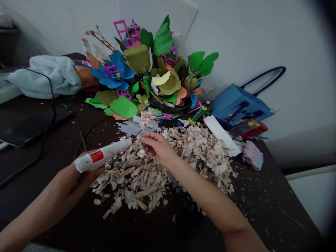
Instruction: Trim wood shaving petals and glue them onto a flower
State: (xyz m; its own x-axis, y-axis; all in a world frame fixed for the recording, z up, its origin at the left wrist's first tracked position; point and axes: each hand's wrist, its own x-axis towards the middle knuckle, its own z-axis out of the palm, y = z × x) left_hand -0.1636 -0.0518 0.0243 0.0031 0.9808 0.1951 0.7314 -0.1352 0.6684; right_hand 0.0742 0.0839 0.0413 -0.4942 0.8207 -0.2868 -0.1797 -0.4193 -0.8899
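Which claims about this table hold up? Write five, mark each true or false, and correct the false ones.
The left hand grips a white hot glue gun. True.
The right hand pinches a thin stem topped by a pale pink flower. True.
The wood shavings fill a blue bag. False: they lie heaped on the dark table.
A light blue towel lies right of the shavings. False: it lies left of them.
A blue artificial flower stands behind the shavings. True.
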